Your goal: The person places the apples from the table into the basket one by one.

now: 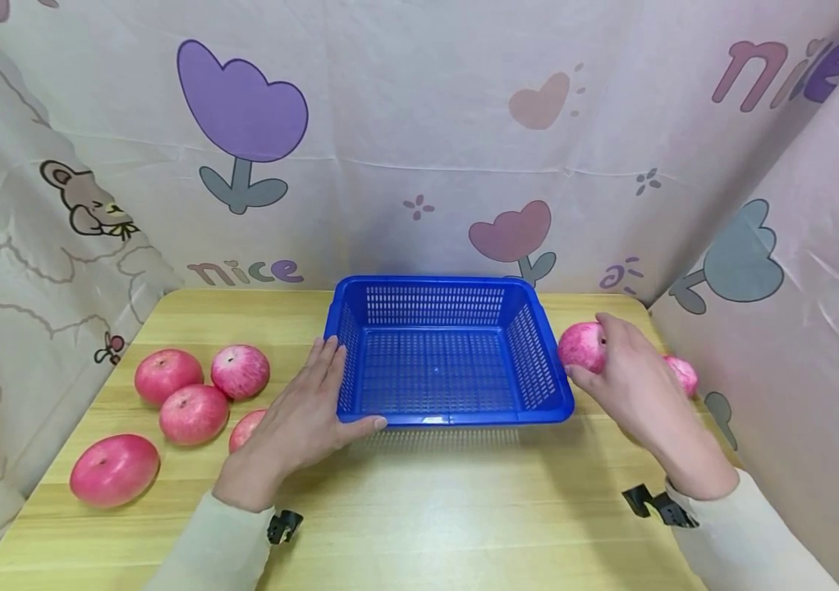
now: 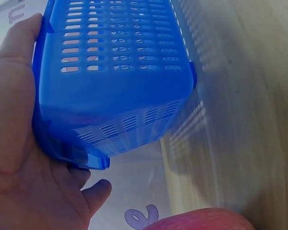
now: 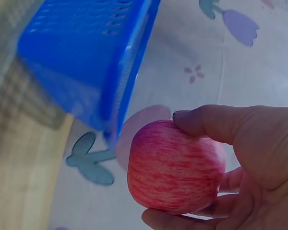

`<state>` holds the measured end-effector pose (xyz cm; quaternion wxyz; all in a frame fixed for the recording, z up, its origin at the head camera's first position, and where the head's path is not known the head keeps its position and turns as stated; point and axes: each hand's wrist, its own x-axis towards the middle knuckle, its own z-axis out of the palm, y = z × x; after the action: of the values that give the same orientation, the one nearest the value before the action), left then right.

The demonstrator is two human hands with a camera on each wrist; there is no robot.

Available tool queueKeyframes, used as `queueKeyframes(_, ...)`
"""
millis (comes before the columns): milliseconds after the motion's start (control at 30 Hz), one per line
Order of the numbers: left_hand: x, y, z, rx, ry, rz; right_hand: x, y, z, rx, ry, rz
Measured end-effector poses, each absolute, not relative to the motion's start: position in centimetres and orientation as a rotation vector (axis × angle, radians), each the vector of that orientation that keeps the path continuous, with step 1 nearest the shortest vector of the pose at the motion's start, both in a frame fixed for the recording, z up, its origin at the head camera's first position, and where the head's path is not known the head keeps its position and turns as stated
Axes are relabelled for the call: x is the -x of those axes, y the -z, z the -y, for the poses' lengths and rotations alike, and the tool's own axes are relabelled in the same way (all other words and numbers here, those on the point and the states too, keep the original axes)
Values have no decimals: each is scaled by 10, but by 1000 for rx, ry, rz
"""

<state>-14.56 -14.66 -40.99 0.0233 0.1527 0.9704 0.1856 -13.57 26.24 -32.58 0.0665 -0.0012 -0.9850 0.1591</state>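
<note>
A blue plastic basket (image 1: 434, 414) with slotted walls stands in the middle of the table, and no fruit shows inside it. My left hand (image 1: 301, 423) rests against its front left corner, fingers extended along the left rim and thumb along the front rim. Beside the basket's right wall, my right hand (image 1: 634, 377) grips a red-streaked apple (image 1: 580, 346). In the right wrist view the apple (image 3: 175, 167) sits between thumb and fingers, apart from the basket (image 3: 72, 57). Partly hidden behind this hand is another apple (image 1: 682, 374).
On the left lie several apples, among them a streaked one (image 1: 240, 371) and a large one (image 1: 115, 470) nearer the front. Another apple (image 1: 245, 428) is partly covered by my left hand. Printed curtains (image 1: 390, 164) enclose the wooden table (image 1: 419, 509) at the back and sides.
</note>
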Motion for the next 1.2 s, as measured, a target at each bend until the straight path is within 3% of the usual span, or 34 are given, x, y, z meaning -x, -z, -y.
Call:
queueKeyframes(433,139,409,141,-462,-588,-3004,169,309,-213,-202,-499,3003)
queueKeyframes(867,139,408,142,-448,-586,-3002,218,290,-146,-629,-409,2955)
queueKeyframes(1200,139,403,142,-504,-505,-3002,266,320,-97,-899,-320,3017)
